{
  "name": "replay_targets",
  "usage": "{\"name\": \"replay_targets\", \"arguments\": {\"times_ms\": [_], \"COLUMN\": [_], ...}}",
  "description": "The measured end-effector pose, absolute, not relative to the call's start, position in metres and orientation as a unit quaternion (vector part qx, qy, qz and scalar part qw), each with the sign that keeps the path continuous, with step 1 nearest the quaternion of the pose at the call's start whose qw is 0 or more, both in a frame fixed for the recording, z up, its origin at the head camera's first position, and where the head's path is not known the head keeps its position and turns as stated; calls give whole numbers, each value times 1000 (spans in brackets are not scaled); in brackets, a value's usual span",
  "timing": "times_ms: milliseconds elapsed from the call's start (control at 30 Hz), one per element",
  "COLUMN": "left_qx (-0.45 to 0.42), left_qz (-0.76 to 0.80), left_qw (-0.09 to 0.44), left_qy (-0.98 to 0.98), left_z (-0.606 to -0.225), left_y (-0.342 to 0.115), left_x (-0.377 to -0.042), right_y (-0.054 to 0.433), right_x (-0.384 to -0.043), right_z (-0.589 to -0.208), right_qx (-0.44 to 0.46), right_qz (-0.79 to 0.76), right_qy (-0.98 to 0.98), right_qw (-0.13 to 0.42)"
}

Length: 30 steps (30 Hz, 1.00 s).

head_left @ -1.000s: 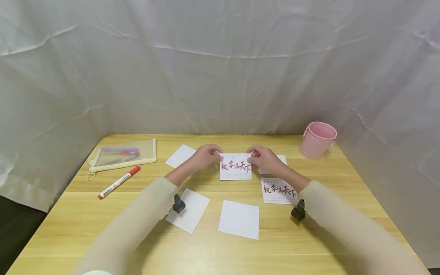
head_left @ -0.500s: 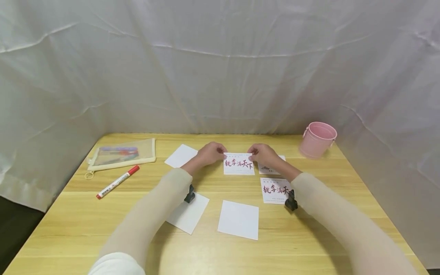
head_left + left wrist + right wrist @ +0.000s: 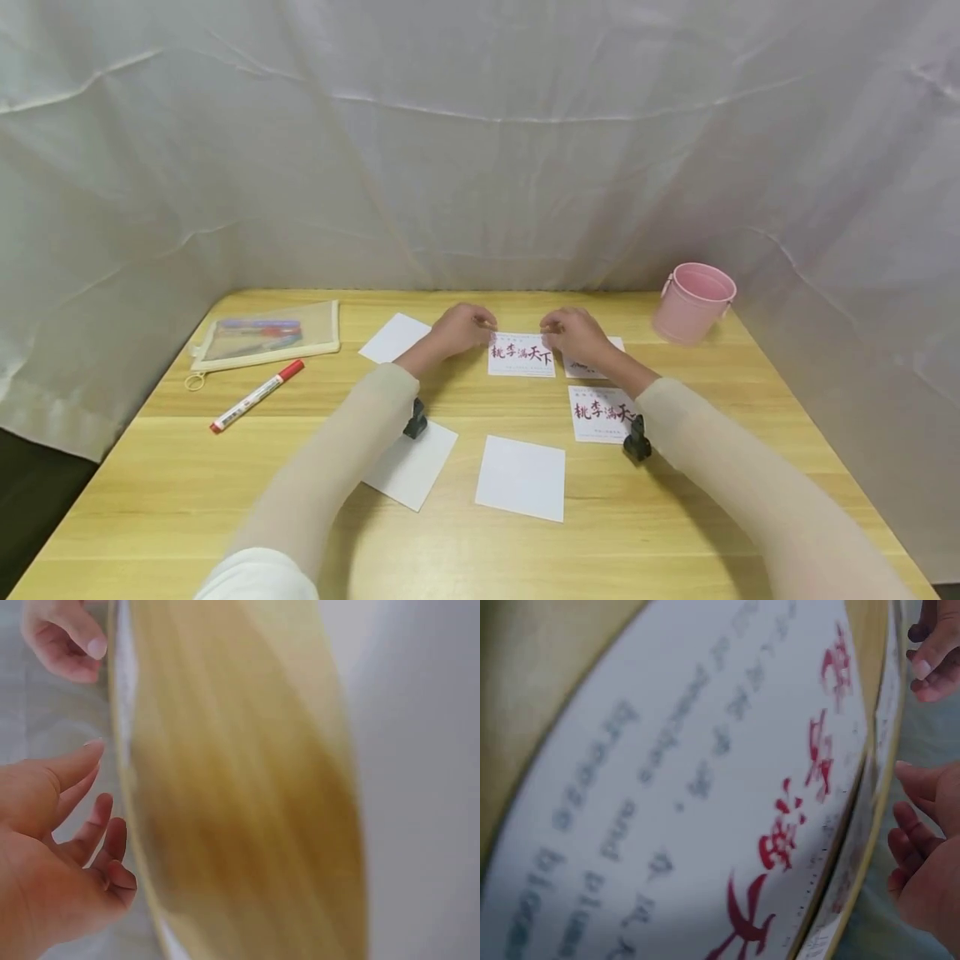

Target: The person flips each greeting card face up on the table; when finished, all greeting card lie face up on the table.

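A white card (image 3: 521, 358) printed with red Chinese characters lies at the far middle of the table. My left hand (image 3: 463, 327) is at its upper left corner and my right hand (image 3: 576, 335) at its upper right. In the left wrist view, the left hand (image 3: 60, 855) has its thumb and fingers parted, holding nothing. Loosely bent fingers with nothing between them show on the right hand (image 3: 934, 862) in the right wrist view. A second red-lettered card (image 3: 600, 414) lies below my right forearm, and another card (image 3: 588, 367) with dark writing is partly hidden behind the right hand.
Blank white cards lie at the back left (image 3: 395, 337), under the left wrist (image 3: 412, 467) and front middle (image 3: 521, 477). A red-capped marker (image 3: 257, 397) and a mesh pencil pouch (image 3: 270, 337) with pens are at left. A pink bucket (image 3: 692, 304) stands back right.
Both hands moved the printed card slightly away and to the right, set it on the table, and let go of its corners. The right wrist shifted left over the second printed card.
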<state>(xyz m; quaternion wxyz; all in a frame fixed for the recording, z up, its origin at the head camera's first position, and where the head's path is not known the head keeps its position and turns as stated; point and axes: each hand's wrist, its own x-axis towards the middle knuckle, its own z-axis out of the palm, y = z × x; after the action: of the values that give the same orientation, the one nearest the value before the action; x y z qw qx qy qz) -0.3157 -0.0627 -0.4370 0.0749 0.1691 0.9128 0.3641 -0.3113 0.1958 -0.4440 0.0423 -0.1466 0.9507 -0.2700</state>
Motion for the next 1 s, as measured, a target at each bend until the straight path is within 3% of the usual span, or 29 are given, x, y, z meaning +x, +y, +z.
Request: {"name": "replay_targets", "arguments": {"times_ms": [167,367,733,1000], "left_qx": [180,216,305,320], "left_qz": [378,350,271,214], "left_qw": [83,103,98,84], "left_qy": [904,906,908,919], "left_z": [-417,-403,-422,-431], "left_y": [-71,-77,-74,-71], "left_x": [-301,-258,-173,-148], "right_y": [198,199,205,200], "right_x": [-293,-243,-142,-106], "right_z": [-429,-415,-430,-443], "right_qx": [-159,-174,-165,-140], "right_qz": [-319,-355,-356,-299], "right_qy": [933,919,919,943], "right_qw": [39,15,26,44]}}
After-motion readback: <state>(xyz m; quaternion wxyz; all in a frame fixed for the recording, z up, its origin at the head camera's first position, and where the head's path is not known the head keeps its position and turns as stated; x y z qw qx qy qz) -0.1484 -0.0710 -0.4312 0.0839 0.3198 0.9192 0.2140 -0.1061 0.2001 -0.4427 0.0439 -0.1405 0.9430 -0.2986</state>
